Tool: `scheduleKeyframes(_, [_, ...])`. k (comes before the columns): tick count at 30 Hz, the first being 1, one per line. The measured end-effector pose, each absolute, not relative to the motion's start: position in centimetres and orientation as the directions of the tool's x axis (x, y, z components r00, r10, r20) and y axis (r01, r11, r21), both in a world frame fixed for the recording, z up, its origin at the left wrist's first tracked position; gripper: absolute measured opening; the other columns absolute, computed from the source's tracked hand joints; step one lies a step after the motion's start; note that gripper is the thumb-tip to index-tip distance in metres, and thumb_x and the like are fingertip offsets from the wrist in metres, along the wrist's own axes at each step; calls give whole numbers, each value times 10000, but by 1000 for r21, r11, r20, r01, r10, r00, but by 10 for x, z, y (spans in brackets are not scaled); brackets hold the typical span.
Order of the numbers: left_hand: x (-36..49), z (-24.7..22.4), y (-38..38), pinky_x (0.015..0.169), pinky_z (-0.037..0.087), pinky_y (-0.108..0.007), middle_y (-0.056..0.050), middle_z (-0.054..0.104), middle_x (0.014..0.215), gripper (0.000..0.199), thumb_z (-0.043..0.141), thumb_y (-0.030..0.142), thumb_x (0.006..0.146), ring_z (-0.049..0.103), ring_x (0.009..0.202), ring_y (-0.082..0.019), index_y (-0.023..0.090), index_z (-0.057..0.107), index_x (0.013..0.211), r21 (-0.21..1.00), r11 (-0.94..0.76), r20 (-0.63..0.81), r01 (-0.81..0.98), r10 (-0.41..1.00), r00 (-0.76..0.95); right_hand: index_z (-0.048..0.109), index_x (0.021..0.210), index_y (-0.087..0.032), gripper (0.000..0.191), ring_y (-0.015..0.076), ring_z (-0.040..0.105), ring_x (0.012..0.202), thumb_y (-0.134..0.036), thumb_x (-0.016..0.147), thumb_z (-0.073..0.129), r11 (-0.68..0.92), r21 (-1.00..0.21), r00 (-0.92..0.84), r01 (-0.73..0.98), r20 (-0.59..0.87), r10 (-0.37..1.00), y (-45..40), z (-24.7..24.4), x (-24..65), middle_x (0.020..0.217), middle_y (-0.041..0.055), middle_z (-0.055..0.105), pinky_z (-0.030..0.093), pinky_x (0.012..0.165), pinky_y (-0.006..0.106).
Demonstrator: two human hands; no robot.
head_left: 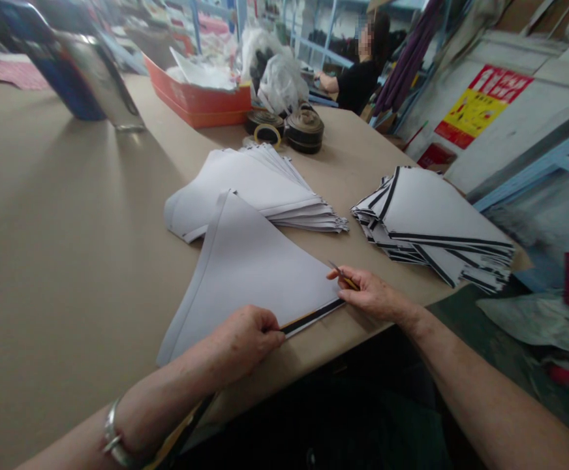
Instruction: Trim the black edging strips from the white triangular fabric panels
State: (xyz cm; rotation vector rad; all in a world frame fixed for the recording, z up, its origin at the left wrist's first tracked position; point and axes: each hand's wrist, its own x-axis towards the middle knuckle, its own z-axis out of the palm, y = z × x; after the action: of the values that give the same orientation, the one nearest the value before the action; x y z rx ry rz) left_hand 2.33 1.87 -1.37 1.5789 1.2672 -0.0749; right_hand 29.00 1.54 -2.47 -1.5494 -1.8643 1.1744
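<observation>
A white sheet panel [255,261] with curved sides lies in front of me on the table. Along its near edge runs a strip of black tape [314,317] with a thin orange-tan border. My left hand [245,336] is closed, pinching the tape between thumb and fingers at that edge. At the panel's right corner, my right hand [372,295] is closed around small scissors [348,282], blades pointing up and left, and its thumb is by the end of the tape. More tape [186,427] hangs below my left forearm, partly hidden by it.
Behind the panel is a fanned stack of white panels [245,179]. To the right lies a pile of black-edged panels [441,209]. Tape rolls [304,129], an orange bin [201,101] and a shiny metal object [106,81] stand farther back. A person [360,81] sits beyond the table.
</observation>
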Motion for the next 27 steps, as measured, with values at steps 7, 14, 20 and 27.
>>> scheduleKeyframes(7, [-6,-10,16,441,245,-226,51,411,484,236,483,384,668,362,463,-104,181,590,615,620,172,-646,765,665,375,599,1096,-151,361,117,439,631,-115,748,511,83,-650,-263,755,-184,947,15,-20,284,687,-32,463,339,600,227])
scheduleKeyframes(14, [-32,-13,6,473,260,-222,30,443,523,262,468,411,655,389,517,-117,185,583,588,593,153,-641,790,684,349,628,1064,-156,334,149,562,761,-109,747,536,120,-589,-293,799,-207,934,16,-15,276,907,39,644,406,702,237])
scheduleKeyframes(20, [-59,-2,-2,471,267,-234,40,390,525,329,480,509,613,348,496,-112,185,532,596,551,328,-736,767,625,260,630,1077,-155,333,174,608,878,-118,762,526,167,-571,-310,804,-162,937,15,-17,278,1019,64,671,438,776,246])
scheduleKeyframes(27, [-118,2,-22,451,233,-204,65,366,520,438,531,613,560,312,489,-93,181,542,637,461,521,-846,718,503,178,632,1098,-154,344,193,626,940,-167,778,506,197,-540,-321,819,-146,936,14,-21,281,1093,84,669,461,828,269])
